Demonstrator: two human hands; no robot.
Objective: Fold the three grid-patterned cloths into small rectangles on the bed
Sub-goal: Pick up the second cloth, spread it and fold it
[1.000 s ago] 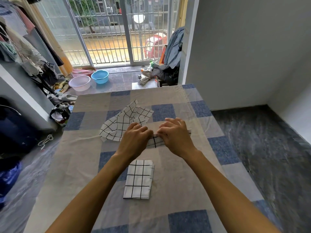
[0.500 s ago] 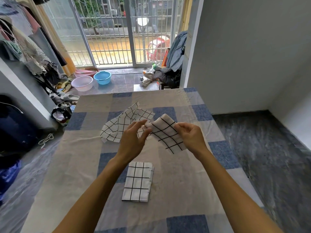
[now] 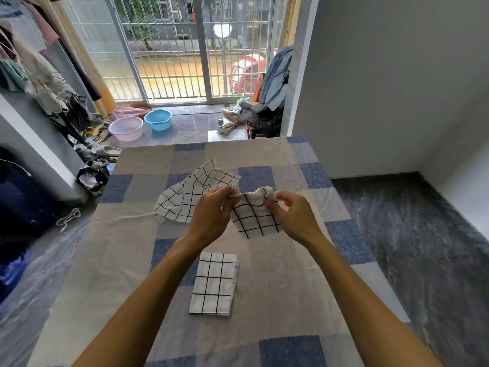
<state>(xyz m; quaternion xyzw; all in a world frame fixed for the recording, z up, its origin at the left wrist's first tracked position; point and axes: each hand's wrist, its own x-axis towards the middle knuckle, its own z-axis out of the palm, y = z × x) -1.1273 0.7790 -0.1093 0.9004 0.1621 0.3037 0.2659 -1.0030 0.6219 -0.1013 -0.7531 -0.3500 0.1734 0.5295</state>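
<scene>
Three white cloths with a black grid are on or above the checked bed (image 3: 277,287). One folded cloth (image 3: 213,284) lies flat as a small rectangle near me. A second cloth (image 3: 255,217) hangs lifted above the bed; my left hand (image 3: 211,213) pinches its upper left edge and my right hand (image 3: 293,215) pinches its bunched upper right corner. Behind my left hand, a third cloth (image 3: 185,194) lies crumpled and unfolded on the bed.
The bed's right edge borders a dark marbled floor (image 3: 423,234) and a grey wall. Left of the bed are hanging clothes, shoes and clutter. Two plastic basins (image 3: 143,124) stand on the floor beyond the bed's far edge, before a barred sliding door.
Both hands pressed a cloth on the bed a second ago. They have since lifted it, and now hold it by its top edge closer together, with the right corner bunched.
</scene>
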